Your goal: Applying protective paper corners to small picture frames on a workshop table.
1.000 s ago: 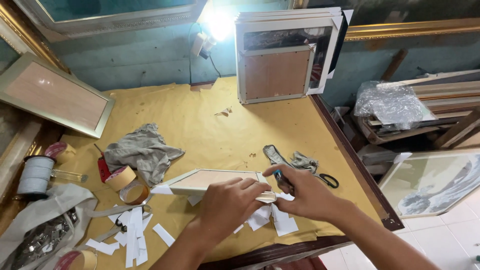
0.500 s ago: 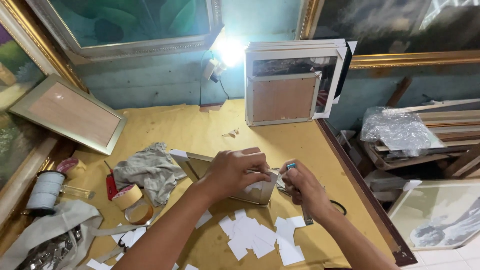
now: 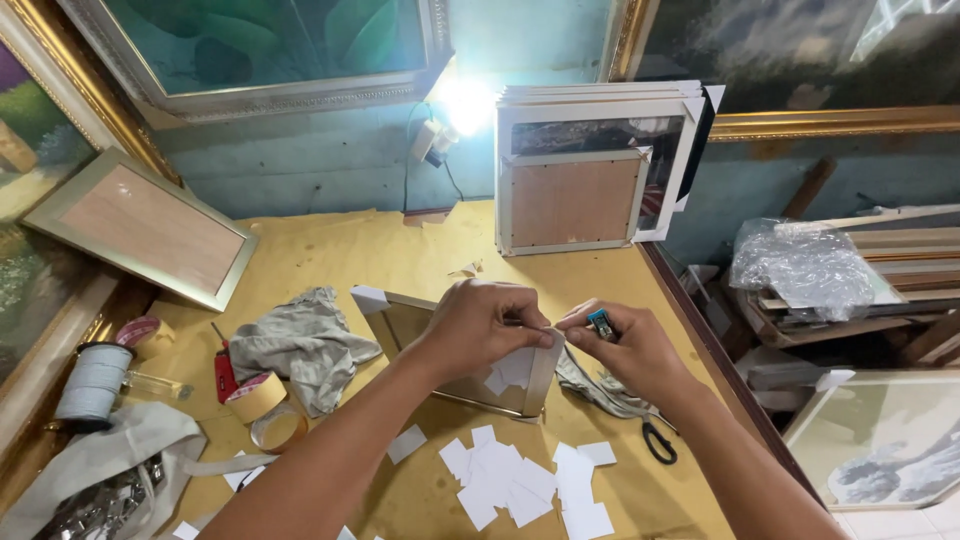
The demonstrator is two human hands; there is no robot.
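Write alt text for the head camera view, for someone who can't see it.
Two bare hands work at one corner of a small picture frame on a yellow-covered table: the left hand grips the frame and the right hand holds a small blue tool. White paper pieces lie below.

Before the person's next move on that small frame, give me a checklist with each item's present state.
1. Left hand grips the small picture frame at its near corner: ok.
2. Right hand holds a small blue tool against that corner: ok.
3. What kind of tool it is, and whether its tip touches the frame: cannot tell, the fingers hide it.
4. White paper pieces lie loose on the table just below the frame, apart from both hands: ok.
5. Scissors lie beside the right wrist, partly under a grey cloth: not ok, close to the forearm.
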